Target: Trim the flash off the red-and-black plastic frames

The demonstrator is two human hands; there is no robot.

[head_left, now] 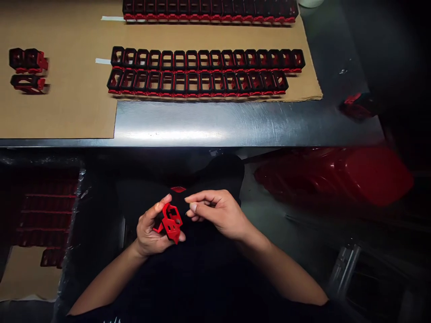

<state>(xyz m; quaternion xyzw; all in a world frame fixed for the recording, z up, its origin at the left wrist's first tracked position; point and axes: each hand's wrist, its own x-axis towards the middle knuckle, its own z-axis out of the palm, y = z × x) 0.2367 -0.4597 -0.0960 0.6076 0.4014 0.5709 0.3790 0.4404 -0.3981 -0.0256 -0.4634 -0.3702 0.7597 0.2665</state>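
Observation:
My left hand grips a red plastic part with openings and a pointed lower end, in front of my body below the table edge. To its right, my right hand is closed in a pinch, thumb and forefinger pointing at the part but apart from it. Whatever is between those fingertips, if anything, is too small to make out. Just above the two hands, a small red sliver shows against the dark clothing.
Rows of black-and-red frames stand on cardboard over a metal table. Three similar pieces sit at the left. A lined box holds more at lower left. A red object lies at the table's right; red bags or bins are below.

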